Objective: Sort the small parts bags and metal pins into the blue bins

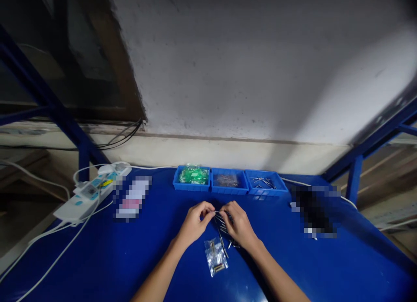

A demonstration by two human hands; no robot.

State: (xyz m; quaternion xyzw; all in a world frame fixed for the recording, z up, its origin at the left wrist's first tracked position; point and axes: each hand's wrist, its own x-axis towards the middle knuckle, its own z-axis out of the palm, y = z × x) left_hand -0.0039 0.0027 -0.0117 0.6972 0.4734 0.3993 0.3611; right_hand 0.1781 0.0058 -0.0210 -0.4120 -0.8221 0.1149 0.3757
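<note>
Above the blue table [156, 258], the fingertips of my left hand [196, 220] and my right hand [239, 224] are pinched close together. A thin metal rod [216, 212] spans the small gap between them, with an end in each pinch. Several loose silvery metal rods [222, 226] lie on the table below, partly covered by my right hand. Nearer to me is a small clear plastic bag [214, 255] with brass-coloured pieces inside. One long dark rod [224, 245] lies along the bag's right edge.
Three blue bins stand in a row at the back: one with green packets [194, 175], one with clear small bags [226, 180], one with metal rods [264, 183]. A white power strip [78, 202] with cables is left. Blurred-out flat objects lie left and right.
</note>
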